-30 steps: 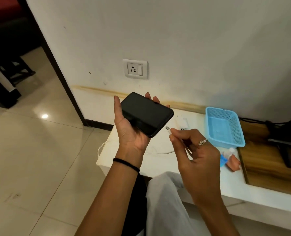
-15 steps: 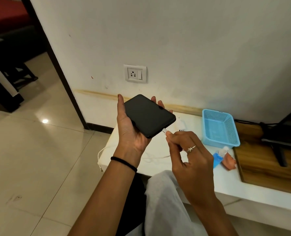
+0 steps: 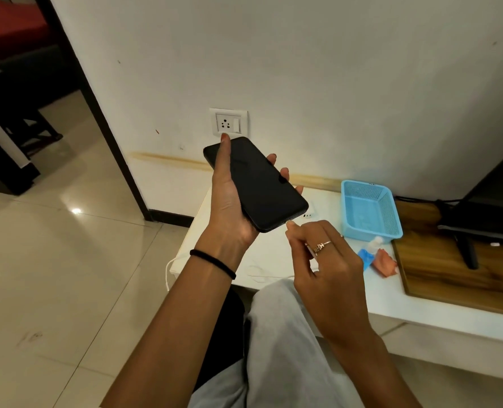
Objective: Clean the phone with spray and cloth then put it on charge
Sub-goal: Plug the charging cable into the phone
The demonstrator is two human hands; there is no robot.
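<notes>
A: What's each hand gripping?
B: The left hand [image 3: 229, 210] cradles the phone [image 3: 257, 184] above the white table [image 3: 215, 260]; the right hand [image 3: 329, 275] pinches the cable plug [image 3: 290, 222] at its lower edge.
A: And nearby?
B: A blue basket [image 3: 370, 210], with the spray bottle [image 3: 369, 253] and cloth [image 3: 385, 263] just beside it

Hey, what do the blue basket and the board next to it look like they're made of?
The blue basket looks like moulded plastic: uniform colour, fine mesh walls, slight sheen. The board looks like wood or a wood-look laminate: brown grain streaks, a smooth, faintly glossy face. Which of the two can't be told from here.
</notes>
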